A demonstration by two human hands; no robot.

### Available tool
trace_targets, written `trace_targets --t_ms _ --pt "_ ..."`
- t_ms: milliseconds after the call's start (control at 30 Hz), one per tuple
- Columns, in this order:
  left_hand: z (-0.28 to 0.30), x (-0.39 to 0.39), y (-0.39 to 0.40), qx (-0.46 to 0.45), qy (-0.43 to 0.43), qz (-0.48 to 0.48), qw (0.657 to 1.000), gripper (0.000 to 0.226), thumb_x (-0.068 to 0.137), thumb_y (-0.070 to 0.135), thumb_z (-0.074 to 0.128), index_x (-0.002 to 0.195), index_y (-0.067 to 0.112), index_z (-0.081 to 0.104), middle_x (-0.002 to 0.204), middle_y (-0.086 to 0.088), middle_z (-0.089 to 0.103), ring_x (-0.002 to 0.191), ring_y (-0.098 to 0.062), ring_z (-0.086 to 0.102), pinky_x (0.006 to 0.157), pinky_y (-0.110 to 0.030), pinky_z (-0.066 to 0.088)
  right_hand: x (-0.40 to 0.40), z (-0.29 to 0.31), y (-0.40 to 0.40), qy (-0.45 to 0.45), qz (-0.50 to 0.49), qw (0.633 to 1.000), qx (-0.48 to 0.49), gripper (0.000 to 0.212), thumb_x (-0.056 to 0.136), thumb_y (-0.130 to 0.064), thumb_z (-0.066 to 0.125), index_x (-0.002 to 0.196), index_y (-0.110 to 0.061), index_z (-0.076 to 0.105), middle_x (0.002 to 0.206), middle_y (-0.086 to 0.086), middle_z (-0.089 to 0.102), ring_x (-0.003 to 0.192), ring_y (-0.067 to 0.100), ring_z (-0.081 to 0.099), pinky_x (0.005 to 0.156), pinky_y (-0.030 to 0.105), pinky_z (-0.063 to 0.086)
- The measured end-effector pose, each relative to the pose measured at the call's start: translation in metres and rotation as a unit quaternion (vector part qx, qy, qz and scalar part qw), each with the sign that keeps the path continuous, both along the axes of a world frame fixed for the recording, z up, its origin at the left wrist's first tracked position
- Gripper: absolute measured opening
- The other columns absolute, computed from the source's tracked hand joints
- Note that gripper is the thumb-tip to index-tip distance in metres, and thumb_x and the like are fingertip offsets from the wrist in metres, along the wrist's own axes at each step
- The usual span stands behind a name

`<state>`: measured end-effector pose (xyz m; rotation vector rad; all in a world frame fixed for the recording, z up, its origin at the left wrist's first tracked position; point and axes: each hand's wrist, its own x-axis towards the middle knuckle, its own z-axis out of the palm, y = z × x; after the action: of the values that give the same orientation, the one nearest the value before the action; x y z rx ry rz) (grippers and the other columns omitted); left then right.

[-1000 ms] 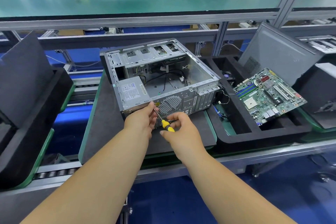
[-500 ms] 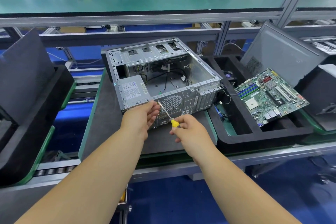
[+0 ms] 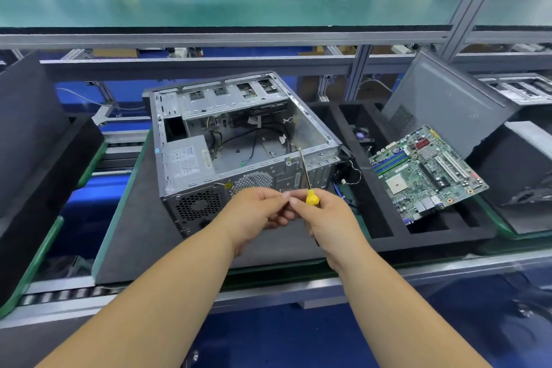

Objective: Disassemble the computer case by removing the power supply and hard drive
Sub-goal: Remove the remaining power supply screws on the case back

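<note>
Right hand (image 3: pixel 324 215) grips the screwdriver (image 3: pixel 307 185), shaft up, before the case (image 3: pixel 239 146); left hand's (image 3: pixel 257 212) curled fingers (image 3: pixel 276 197) pinch something unseen.

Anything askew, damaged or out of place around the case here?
Nothing looks damaged. The motherboard lies tilted across the foam tray rather than flat, and loose cables sprawl inside the open case; both fit a teardown under way.
</note>
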<state>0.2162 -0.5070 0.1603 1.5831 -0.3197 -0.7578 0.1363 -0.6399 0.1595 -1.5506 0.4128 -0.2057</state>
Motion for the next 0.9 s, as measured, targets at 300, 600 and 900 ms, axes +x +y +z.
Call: trace_targets --t_ms 300,600,900 --pt "-0.01 -0.006 -0.064 -0.025 0.106 0.06 0.992 0.029 0.096 0.022 0.061 0.072 0.012 0.076 0.07 -0.004 0.072 0.055 -0.005 0.06 0.053 -0.015 0.051 0.001 -0.014 -0.056 -0.015 -0.035 0.999 -0.021 0.015 0.086 -0.008 0.071 0.078 -0.021 0.074 0.079 0.004 0.074 0.077 0.015 0.071 0.076 0.028 0.056" --pt "-0.024 -0.009 -0.094 0.088 0.06 0.042 0.993 0.029 0.1 0.018 0.048 0.083 0.012 0.07 0.074 0.0 0.071 0.059 -0.006 0.058 0.062 -0.019 0.046 -0.004 -0.052 -0.127 0.104 -0.149 0.978 -0.107 0.011 0.089 -0.019 0.067 0.08 -0.025 0.065 0.079 -0.003 0.066 0.075 0.014 0.059 0.062 0.03 0.044" --pt "0.002 0.0 -0.079 0.069 -0.049 0.054 0.995 0.024 0.087 -0.005 0.054 0.084 0.014 0.068 0.076 0.002 0.066 0.07 -0.009 0.057 0.069 -0.019 0.047 0.008 -0.065 -0.14 0.129 -0.188 0.972 -0.061 0.016 0.09 -0.014 0.06 0.097 -0.029 0.06 0.084 0.001 0.062 0.067 0.017 0.051 0.061 0.031 0.042"
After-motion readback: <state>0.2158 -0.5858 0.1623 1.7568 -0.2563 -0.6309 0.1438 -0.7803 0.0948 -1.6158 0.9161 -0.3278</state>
